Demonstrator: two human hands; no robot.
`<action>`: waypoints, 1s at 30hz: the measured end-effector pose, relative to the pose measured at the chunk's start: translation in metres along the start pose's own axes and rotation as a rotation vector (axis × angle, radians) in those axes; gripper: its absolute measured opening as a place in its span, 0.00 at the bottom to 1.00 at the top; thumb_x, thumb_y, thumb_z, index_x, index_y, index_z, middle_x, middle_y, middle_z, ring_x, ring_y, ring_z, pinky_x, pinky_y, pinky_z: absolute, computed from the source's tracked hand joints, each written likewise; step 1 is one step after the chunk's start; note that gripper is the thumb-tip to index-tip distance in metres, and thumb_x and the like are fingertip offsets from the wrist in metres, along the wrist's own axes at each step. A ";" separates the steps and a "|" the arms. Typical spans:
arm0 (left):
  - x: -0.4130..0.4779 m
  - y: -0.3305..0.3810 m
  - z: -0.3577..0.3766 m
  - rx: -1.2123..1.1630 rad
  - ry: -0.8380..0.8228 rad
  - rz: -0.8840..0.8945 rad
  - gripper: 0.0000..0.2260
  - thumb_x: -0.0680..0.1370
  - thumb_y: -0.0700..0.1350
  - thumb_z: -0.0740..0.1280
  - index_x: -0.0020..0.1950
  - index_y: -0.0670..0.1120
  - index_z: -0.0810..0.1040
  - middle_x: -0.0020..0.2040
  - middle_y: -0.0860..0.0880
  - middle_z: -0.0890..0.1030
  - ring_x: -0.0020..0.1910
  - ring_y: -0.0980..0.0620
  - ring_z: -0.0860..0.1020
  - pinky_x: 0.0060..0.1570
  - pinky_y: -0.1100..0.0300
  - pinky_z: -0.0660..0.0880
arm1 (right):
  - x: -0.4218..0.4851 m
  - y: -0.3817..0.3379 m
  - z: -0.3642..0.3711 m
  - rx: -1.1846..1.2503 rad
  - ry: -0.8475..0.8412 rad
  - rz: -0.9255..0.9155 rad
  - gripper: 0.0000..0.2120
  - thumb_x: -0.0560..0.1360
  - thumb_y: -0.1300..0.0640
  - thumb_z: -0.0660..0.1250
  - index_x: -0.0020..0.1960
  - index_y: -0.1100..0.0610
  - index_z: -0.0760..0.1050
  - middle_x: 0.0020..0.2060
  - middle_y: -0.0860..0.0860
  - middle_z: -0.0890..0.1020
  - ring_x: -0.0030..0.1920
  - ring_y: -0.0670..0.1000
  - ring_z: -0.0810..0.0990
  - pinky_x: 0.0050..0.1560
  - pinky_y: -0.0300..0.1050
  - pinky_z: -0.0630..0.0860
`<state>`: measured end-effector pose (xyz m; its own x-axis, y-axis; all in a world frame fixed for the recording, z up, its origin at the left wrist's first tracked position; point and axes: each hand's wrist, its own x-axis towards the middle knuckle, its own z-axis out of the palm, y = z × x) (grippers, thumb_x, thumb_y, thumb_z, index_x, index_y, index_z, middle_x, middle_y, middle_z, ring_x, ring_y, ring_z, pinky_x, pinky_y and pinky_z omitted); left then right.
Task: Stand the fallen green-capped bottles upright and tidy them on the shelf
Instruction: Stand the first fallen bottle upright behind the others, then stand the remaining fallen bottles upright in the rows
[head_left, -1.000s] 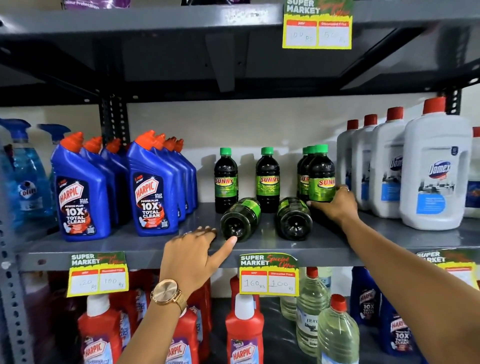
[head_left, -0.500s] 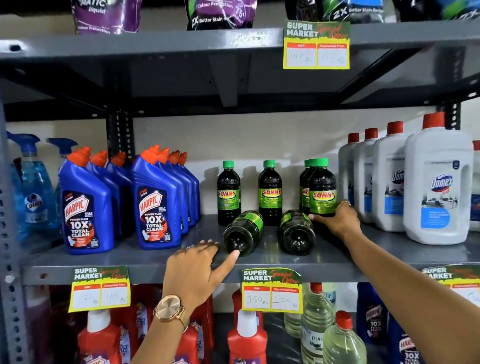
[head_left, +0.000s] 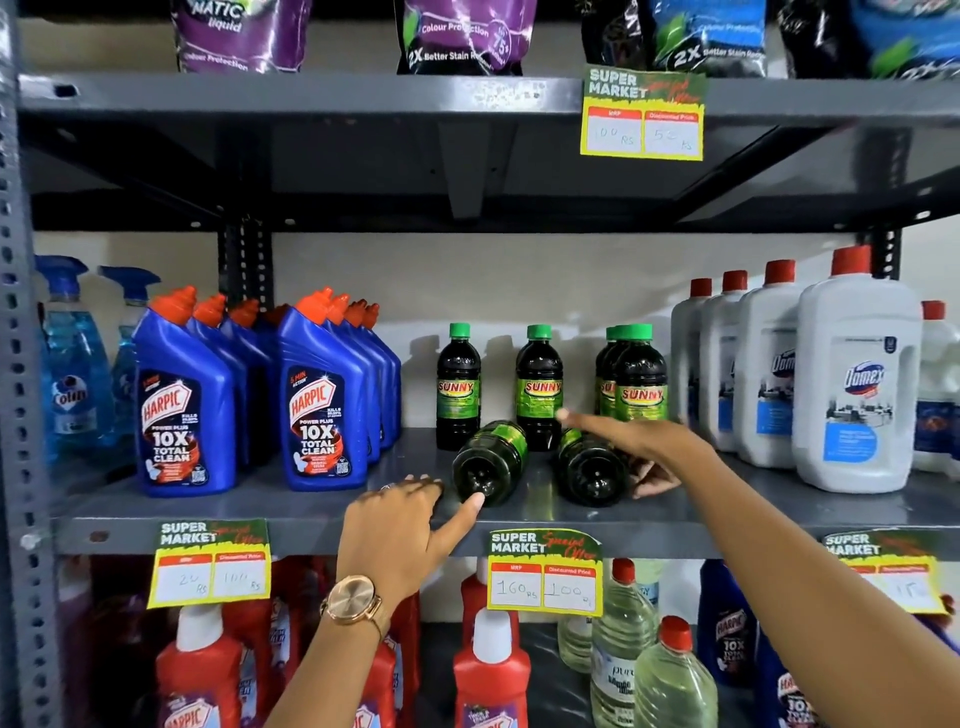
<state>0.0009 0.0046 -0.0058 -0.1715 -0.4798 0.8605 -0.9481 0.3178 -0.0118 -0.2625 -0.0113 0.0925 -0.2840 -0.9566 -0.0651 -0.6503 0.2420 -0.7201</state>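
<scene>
Two dark green-capped Sunny bottles lie on their sides on the grey shelf (head_left: 311, 512), bases toward me: the left fallen bottle (head_left: 485, 465) and the right fallen bottle (head_left: 589, 470). Behind them stand upright bottles (head_left: 458, 387), (head_left: 539, 387) and a pair (head_left: 641, 384). My left hand (head_left: 400, 525) rests on the shelf's front edge, thumb tip touching the left fallen bottle's base. My right hand (head_left: 647, 449) reaches over the right fallen bottle, fingers stretched across its top and thumb against its right side, not closed on it.
Blue Harpic bottles (head_left: 322, 410) crowd the shelf to the left, white Domex jugs (head_left: 857, 384) to the right. Price tags (head_left: 545, 571) hang from the shelf edge. Red and clear bottles fill the shelf below, pouches the shelf above.
My right hand left the upright front bottle and swung left over the right fallen bottle. My left hand stayed at the shelf edge. The camera tilted up slightly.
</scene>
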 end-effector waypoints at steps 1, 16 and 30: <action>0.000 0.000 -0.001 -0.003 -0.004 0.001 0.31 0.75 0.70 0.44 0.35 0.51 0.77 0.32 0.54 0.80 0.31 0.54 0.78 0.25 0.60 0.69 | -0.001 -0.006 0.001 -0.012 -0.048 0.032 0.41 0.60 0.24 0.65 0.51 0.59 0.70 0.47 0.58 0.80 0.38 0.52 0.82 0.29 0.39 0.80; 0.000 0.000 0.000 0.030 -0.011 -0.005 0.30 0.74 0.70 0.47 0.34 0.51 0.78 0.31 0.54 0.80 0.30 0.53 0.78 0.25 0.61 0.65 | 0.037 -0.023 0.040 0.110 0.462 -0.362 0.37 0.61 0.41 0.78 0.58 0.62 0.68 0.50 0.58 0.80 0.50 0.61 0.80 0.47 0.52 0.77; 0.000 0.001 0.000 0.009 -0.019 -0.022 0.29 0.74 0.70 0.47 0.33 0.50 0.75 0.30 0.53 0.77 0.30 0.52 0.77 0.25 0.61 0.62 | 0.056 -0.022 0.061 0.522 0.265 -0.435 0.24 0.67 0.58 0.71 0.60 0.61 0.70 0.50 0.57 0.79 0.49 0.57 0.78 0.43 0.46 0.73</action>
<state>0.0003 0.0049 -0.0063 -0.1554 -0.5025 0.8505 -0.9541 0.2995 0.0026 -0.2211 -0.0799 0.0626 -0.2805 -0.8613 0.4236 -0.3407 -0.3233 -0.8828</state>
